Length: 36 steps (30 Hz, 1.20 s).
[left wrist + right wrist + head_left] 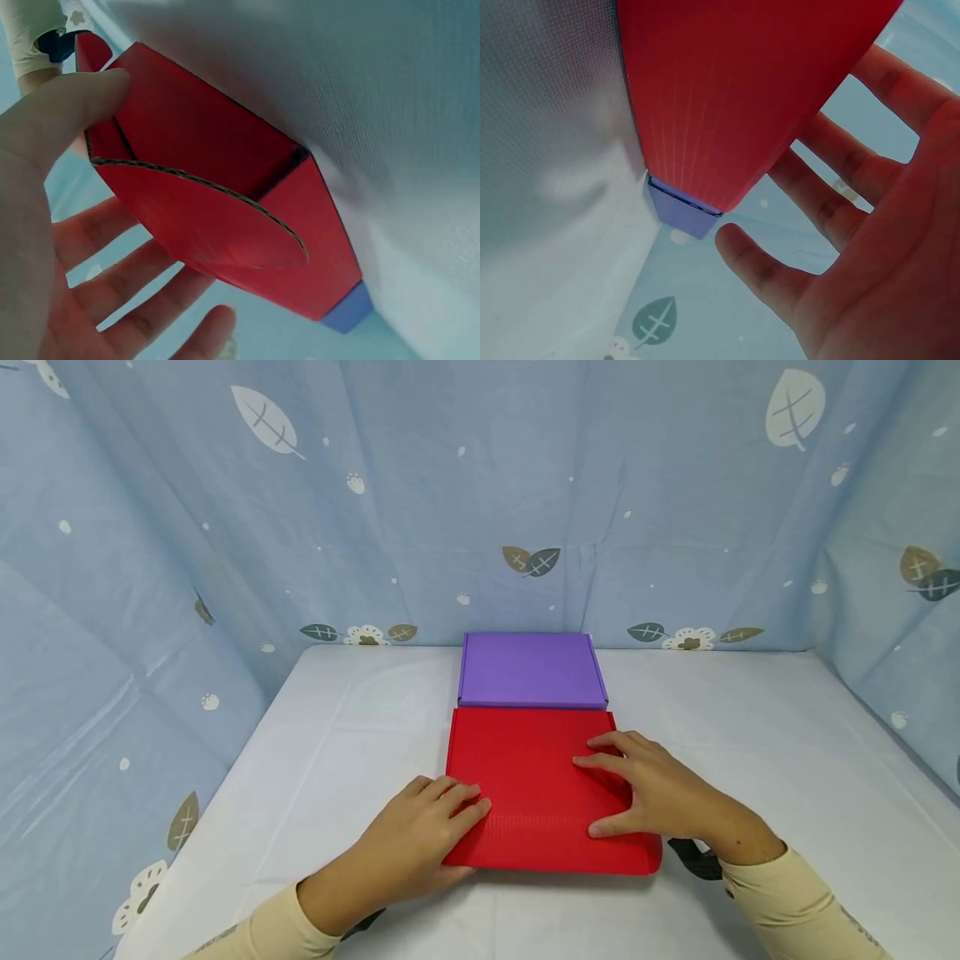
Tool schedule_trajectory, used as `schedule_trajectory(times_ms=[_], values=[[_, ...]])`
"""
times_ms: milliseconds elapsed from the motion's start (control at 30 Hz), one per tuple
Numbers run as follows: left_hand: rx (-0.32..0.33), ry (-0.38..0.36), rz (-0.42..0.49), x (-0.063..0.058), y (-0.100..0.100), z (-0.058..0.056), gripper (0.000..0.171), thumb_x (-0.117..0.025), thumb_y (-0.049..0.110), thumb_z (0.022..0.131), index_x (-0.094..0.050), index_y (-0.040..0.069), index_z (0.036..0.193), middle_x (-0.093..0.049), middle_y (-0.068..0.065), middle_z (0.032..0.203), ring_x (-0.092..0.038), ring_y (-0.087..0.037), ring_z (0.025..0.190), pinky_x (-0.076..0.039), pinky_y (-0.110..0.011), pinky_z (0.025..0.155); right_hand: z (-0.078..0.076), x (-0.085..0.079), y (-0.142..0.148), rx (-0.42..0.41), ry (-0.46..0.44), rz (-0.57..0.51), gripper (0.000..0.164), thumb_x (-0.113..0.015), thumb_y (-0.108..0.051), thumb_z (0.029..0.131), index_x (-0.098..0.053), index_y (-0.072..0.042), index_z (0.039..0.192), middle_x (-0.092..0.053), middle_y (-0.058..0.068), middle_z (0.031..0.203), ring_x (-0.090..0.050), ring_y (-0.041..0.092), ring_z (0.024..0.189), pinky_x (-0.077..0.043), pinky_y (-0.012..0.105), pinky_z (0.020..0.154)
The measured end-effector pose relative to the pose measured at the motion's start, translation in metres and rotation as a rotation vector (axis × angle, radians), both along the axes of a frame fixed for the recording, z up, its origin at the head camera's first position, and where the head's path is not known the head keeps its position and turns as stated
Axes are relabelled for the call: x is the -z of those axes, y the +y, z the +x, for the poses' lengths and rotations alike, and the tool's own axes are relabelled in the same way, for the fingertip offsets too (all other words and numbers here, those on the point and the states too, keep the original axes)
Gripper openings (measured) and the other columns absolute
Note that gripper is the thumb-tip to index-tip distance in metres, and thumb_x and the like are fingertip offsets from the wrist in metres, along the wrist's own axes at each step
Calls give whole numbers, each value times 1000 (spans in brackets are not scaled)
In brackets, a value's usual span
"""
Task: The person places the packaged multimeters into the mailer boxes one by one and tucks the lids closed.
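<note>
A red cardboard box (532, 768) lies on the white table, its lid bent down toward the front edge. My left hand (420, 835) is at its front left corner. Several of its fingers lie on the lid, and in the left wrist view the thumb (105, 94) comes round the front of the lid's flap. A rounded side flap (202, 217) stands outside the box there, with a dark gap behind it. My right hand (645, 785) rests on the lid's right side, fingers spread and thumb near the front fold.
Directly behind the red box lies a closed purple box (532, 668). A white cloth covers the table (360, 735). Blue leaf-patterned curtains (450, 502) hang behind and at both sides.
</note>
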<state>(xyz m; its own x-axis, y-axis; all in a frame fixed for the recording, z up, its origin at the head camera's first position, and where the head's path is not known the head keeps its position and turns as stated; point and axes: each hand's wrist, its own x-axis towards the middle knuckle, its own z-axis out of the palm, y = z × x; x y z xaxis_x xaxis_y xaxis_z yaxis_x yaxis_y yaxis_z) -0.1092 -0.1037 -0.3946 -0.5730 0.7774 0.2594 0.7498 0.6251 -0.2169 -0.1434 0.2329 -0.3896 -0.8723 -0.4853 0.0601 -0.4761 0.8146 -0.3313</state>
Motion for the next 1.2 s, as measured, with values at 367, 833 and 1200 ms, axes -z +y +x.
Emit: schedule_trajectory(times_ms=[367,833,1200], values=[[-43,28,-19,-6,1,4,63,-77,60,74,-69,26,127,-63,0,102,-60,-14,83,-45,-31,71,0,0,0,-4,-4,-2,82,-82,-66,66,-64,-25,134,-51,8,140,-48,32,127,-52,57,94],[-57,-65,-17,-5,-1,8,67,-82,52,75,-65,23,133,-59,-3,107,-64,-12,70,-49,-23,52,1,-1,0,0,-10,-13,81,-83,-64,65,-65,-24,134,-51,8,139,-48,32,127,-54,55,91],[-90,-60,-81,-10,0,11,77,-91,42,67,-63,22,135,-59,-4,112,-62,-12,61,-47,-22,48,2,-1,0,3,-25,-26,81,-83,-64,66,-64,-25,134,-50,8,140,-47,32,127,-54,54,91]])
